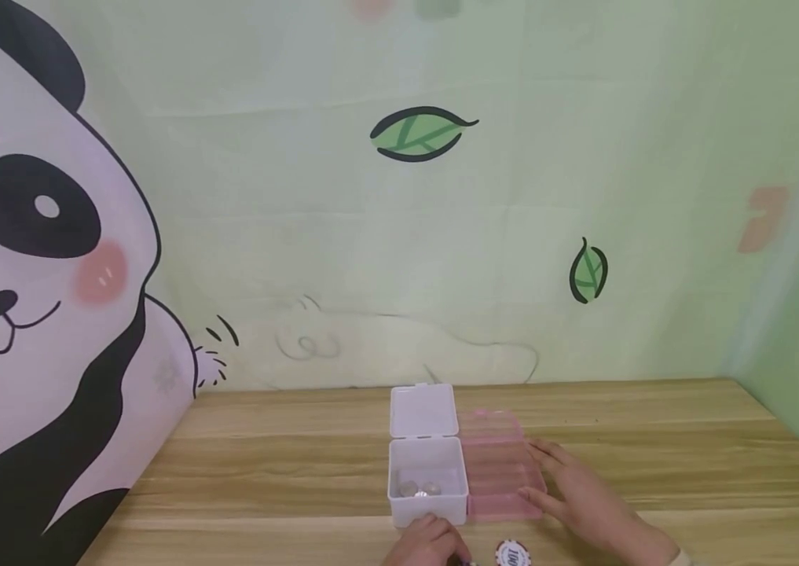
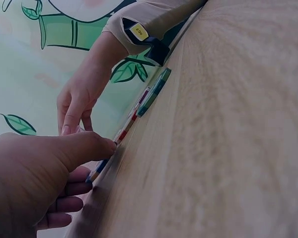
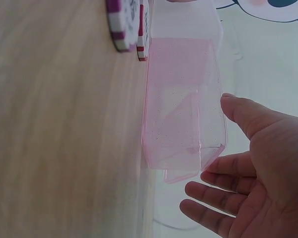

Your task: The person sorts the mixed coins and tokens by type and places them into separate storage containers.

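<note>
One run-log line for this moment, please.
left hand: pinches blue-edged chip | right hand: at pink box | white box: lid open, silvery discs inside

Two grips: left grip [image 1: 430,541], right grip [image 1: 586,497]. Two boxes: one white box [image 1: 430,511] just ahead of the left, one pink box [image 1: 505,470] beside the right. At least four chips: one blue chip [image 2: 103,164] in the left, one red-and-white chip [image 1: 513,553] between both, one green chip [image 2: 154,92] and one purple-and-white chip [image 3: 123,25] near that. About three silvery discs [image 1: 408,489] ahead of the left.
</note>
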`<action>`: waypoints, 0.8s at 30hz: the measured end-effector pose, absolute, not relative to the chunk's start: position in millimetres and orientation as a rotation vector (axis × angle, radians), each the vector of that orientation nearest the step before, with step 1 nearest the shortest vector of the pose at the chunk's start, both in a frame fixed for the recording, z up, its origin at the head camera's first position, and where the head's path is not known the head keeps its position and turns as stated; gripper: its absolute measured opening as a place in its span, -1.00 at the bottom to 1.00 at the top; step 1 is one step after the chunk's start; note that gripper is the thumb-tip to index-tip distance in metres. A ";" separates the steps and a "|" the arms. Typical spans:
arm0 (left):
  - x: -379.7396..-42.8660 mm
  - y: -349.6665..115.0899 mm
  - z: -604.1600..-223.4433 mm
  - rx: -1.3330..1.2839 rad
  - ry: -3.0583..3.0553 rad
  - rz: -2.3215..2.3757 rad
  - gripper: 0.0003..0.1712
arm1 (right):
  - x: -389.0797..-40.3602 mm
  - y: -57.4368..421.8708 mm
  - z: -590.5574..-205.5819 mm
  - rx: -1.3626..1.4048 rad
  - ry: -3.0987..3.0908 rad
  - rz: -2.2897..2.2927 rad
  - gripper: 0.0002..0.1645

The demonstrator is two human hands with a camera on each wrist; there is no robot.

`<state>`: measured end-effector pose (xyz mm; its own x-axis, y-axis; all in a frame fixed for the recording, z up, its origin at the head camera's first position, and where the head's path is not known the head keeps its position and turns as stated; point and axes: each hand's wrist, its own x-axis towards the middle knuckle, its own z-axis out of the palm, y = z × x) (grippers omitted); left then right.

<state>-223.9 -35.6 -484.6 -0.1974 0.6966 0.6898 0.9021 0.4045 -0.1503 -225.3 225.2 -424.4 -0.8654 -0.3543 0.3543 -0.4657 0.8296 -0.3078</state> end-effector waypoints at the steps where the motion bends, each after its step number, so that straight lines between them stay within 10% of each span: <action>1: -223.2 -35.5 -484.3 -1.354 -1.979 -0.375 -0.87 | -225.3 225.6 -424.3 0.628 -2.730 0.567 -0.27; 24: -207.0 -31.1 -461.2 -1.297 -2.096 -0.340 -0.72 | -225.0 224.6 -426.8 0.627 -2.702 0.572 -0.29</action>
<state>-207.0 -31.1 -461.2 -0.3067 0.7045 0.6401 0.8707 0.4793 -0.1103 -225.0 224.6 -426.8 -0.8567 -0.3508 0.3782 -0.4739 0.8248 -0.3084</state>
